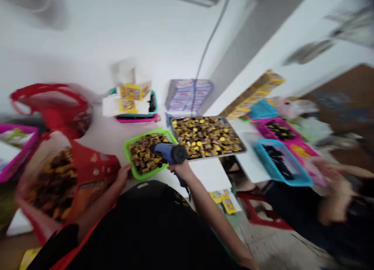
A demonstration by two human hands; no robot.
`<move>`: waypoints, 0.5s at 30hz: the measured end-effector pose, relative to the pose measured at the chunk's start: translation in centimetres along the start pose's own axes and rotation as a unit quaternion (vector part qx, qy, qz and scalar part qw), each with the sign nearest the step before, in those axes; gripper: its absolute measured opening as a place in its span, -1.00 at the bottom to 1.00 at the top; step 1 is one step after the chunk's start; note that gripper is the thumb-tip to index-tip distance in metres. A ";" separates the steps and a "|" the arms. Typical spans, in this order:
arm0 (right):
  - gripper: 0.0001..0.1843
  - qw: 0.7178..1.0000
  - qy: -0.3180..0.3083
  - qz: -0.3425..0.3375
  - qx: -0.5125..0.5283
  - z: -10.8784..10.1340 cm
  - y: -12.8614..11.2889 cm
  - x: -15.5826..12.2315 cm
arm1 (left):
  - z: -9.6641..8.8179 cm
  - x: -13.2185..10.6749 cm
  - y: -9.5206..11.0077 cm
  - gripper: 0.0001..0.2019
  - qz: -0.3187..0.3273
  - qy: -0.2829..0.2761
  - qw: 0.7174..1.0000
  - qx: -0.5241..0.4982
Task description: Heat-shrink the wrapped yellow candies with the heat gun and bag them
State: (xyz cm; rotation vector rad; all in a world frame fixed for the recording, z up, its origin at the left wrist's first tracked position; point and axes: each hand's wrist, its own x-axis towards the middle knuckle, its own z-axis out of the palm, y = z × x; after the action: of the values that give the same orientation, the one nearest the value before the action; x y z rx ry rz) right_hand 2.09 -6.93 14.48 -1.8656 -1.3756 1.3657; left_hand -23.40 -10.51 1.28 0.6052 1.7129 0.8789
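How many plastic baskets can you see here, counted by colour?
Green: 1, lime basket
Blue: 3, back teal basket, upper right blue basket, front right blue basket
Pink: 4, back pink basket, far left magenta basket, right magenta basket, far right pink basket
Total: 8

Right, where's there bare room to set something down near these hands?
Bare white tabletop lies between the red bag and the green tray, and another strip lies below the metal tray, past the right hand holding a blue heat gun. It is crowded around the teal basket and magenta trays.
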 end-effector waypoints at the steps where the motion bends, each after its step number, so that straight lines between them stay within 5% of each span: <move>1: -0.85 0.999 -0.026 0.006 0.026 0.2 0.0 0.6 | -1.6 -0.1 -1.0 -0.59 -0.018 0.012 1.000 -0.021; 3: -0.83 0.998 -0.027 0.020 0.044 0.6 -0.2 1.4 | -2.8 0.2 -1.8 -0.56 -0.033 0.006 0.997 -0.066; 8: -0.75 0.994 0.104 -0.001 -0.017 0.6 -0.6 2.3 | -1.7 0.9 -1.7 -0.52 -0.028 -0.011 0.998 -0.050; 13: -0.78 1.000 -0.010 0.004 0.029 0.1 -0.5 2.8 | -2.0 1.1 -2.3 -0.58 -0.029 0.031 0.999 -0.007; 15: -0.78 1.000 0.006 -0.002 0.022 0.0 -0.1 2.6 | -2.3 1.3 -1.9 -0.68 0.006 0.089 0.996 0.031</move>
State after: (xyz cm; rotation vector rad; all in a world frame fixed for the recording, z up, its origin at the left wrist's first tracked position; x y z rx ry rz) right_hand 2.05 -4.57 13.43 -1.8396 -1.3329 1.3703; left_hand -25.92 -11.22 -0.60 0.5940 1.9045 0.9134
